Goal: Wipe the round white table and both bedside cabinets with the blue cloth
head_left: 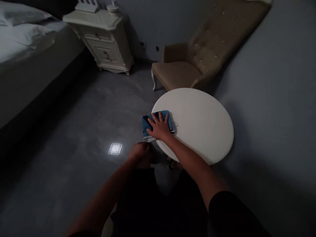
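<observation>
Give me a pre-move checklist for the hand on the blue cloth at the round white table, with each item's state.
1. Right hand flat on the folded blue cloth: ok.
2. Cloth fully on the round white table: not ok, its left part overhangs the edge.
3. Tabletop ahead of the cloth free of objects: ok.
4. Left hand off the table, low by the edge: ok.
5. Left hand holding anything: cannot tell, too dark.
6. Beige tufted armchair apart from the table: cannot tell.

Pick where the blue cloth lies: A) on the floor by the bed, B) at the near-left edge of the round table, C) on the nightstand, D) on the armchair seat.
B: the right hand presses flat on the cloth at the edge of the table.
</observation>
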`<state>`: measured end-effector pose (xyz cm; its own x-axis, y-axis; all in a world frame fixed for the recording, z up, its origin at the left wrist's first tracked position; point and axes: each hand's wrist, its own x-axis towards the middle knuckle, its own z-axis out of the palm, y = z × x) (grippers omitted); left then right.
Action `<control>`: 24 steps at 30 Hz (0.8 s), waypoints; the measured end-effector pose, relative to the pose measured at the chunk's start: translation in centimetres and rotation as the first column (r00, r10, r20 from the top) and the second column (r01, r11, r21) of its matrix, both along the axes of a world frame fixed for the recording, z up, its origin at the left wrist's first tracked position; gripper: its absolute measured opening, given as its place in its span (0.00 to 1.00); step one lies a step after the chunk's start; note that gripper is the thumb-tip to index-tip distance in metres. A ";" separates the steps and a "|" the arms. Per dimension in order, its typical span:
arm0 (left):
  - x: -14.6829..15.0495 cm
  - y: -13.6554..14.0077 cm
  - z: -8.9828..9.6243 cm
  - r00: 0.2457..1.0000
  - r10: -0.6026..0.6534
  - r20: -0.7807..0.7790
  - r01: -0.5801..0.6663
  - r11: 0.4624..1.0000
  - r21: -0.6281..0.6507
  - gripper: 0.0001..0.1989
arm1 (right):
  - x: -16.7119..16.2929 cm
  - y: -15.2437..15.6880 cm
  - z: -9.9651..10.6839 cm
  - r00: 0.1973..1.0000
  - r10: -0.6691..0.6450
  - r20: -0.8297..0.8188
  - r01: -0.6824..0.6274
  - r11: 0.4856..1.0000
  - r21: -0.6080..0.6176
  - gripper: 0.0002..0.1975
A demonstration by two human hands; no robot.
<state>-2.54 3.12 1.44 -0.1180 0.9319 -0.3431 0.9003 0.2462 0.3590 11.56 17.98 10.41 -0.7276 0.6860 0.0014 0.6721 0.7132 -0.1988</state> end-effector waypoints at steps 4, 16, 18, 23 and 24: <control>0.5 -0.8 -0.1 0.999 0.004 -0.042 -0.003 1.000 0.006 0.19 | 9.0 -8.3 -0.6 0.999 -0.051 0.009 0.051 0.999 -0.011 0.40; 2.0 0.2 -0.1 0.998 -0.058 -0.034 0.058 0.998 -0.002 0.23 | 34.1 -6.2 -0.1 0.676 -0.713 0.186 0.682 0.701 0.208 0.38; 2.2 0.6 0.5 0.999 -0.042 0.002 0.042 0.999 -0.015 0.23 | 36.1 -2.1 0.5 0.622 -0.763 0.174 0.731 0.646 0.220 0.38; 1.4 1.3 1.0 0.999 0.000 0.054 0.002 0.999 -0.046 0.21 | 38.4 9.9 1.5 0.519 -0.851 0.082 0.822 0.523 0.226 0.40; 1.0 1.4 0.8 0.998 0.008 0.063 -0.005 0.999 -0.052 0.21 | 38.2 12.4 1.7 0.504 -0.861 0.062 0.835 0.505 0.220 0.41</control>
<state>-1.50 4.52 2.28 -0.1003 0.9121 -0.3975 0.8745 0.2713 0.4020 49.80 30.40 12.09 0.2058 0.9728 0.1067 0.9782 -0.2075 0.0050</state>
